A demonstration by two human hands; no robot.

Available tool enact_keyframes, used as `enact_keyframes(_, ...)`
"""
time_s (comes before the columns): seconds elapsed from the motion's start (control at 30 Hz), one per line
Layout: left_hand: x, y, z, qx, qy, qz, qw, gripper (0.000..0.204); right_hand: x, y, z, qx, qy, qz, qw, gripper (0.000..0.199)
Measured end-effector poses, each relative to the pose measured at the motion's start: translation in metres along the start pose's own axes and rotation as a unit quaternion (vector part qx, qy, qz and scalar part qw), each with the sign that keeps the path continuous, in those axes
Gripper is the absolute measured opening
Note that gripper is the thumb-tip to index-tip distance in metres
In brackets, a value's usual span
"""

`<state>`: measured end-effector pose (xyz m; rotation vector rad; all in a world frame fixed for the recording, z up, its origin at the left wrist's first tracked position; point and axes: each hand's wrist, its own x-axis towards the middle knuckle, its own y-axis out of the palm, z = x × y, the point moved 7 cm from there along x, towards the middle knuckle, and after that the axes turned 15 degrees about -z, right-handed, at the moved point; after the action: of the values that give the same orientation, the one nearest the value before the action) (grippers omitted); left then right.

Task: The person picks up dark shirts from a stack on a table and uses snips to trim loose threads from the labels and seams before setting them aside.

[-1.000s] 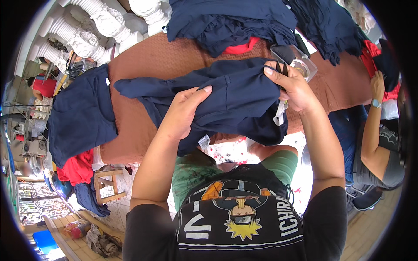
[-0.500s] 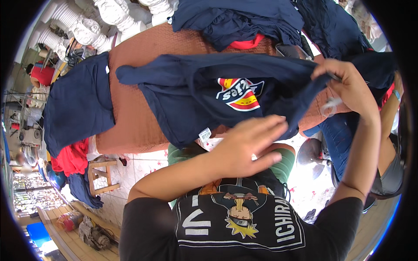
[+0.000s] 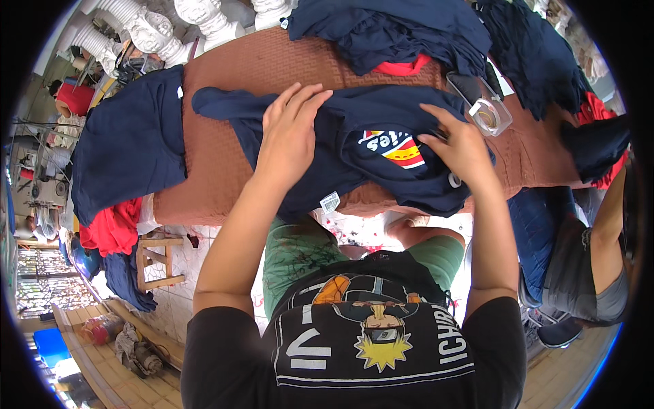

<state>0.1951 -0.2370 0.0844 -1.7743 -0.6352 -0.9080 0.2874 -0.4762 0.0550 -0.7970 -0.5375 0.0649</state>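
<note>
A navy T-shirt (image 3: 320, 150) with a red, yellow and white chest print lies loosely folded before me, a white tag (image 3: 330, 202) at its near edge. My left hand (image 3: 289, 133) rests open on its middle, fingers stretched toward the far side. Over the shirt's right part, beside the print, is my right hand (image 3: 463, 146). Its thumb and forefinger are apart and its other fingers curl under. A small pale ring (image 3: 454, 180) shows at its lower edge; whatever else is in the palm is hidden.
The shirt lies on a brown-covered table (image 3: 231, 65). Folded navy cloth (image 3: 129, 143) hangs over its left end; a navy garment pile (image 3: 395, 31) lies at the back. A clear plastic tray (image 3: 501, 112) stands right. Another person's arm (image 3: 608, 218) is at the right, a wooden stool (image 3: 160, 262) lower left.
My left hand has moved up and left onto the shirt. My right hand has come left and down, bringing over the shirt's right side, which now lies lower and partly covers the print.
</note>
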Motion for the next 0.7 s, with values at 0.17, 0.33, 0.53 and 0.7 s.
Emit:
enact_keyframes(0.17,0.005,0.025,0.009,-0.138,-0.04,0.019,0.989,0.015,0.014,0.012,-0.018,0.016,-0.028,-0.097,0.995,0.017)
enact_keyframes(0.33,-0.016,-0.014,-0.051,-0.268,-0.007,0.014,0.963,0.006,-0.008,-0.059,-0.001,0.057,-0.027,-0.257,0.964,0.013)
enact_keyframes(0.53,-0.047,0.002,-0.058,-0.334,-0.07,0.254,0.905,0.004,-0.032,-0.02,-0.034,0.093,0.092,-0.14,0.982,0.014)
enact_keyframes(0.7,-0.015,0.016,-0.037,-0.158,0.017,0.067,0.985,0.019,-0.042,0.041,-0.01,0.122,0.136,0.04,0.982,0.028)
